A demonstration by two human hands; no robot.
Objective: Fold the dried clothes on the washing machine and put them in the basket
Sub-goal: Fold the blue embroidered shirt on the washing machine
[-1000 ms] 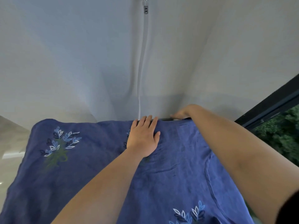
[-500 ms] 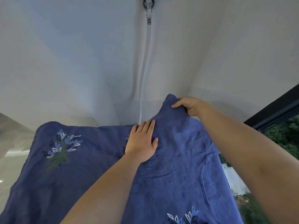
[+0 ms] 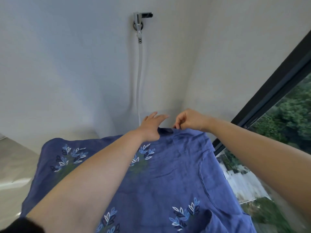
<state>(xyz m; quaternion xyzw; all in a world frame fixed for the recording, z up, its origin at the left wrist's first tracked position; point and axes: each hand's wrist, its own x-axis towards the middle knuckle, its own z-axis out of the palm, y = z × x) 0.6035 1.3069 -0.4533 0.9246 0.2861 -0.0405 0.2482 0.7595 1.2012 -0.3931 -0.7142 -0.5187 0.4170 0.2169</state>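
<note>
A blue cloth (image 3: pixel 168 179) with white and light-blue leaf prints lies spread flat and fills the lower middle of the view. It hides the surface under it. My right hand (image 3: pixel 190 121) pinches the cloth's far edge near the wall corner and holds it slightly raised. Just left of it, my left hand (image 3: pixel 151 126) reaches over the same far edge with its fingers spread, its palm against the cloth. No basket is in view.
A white wall stands close behind the cloth, with a chrome tap (image 3: pixel 139 21) and a white hose (image 3: pixel 138 78) running down from it. A dark-framed window (image 3: pixel 276 91) with greenery outside is on the right. A pale floor (image 3: pixel 15 165) shows at the left.
My right hand lifted the far edge, then brought it back down near the corner. My left hand slid from flat on the cloth forward to the far edge. The camera tilted up.
</note>
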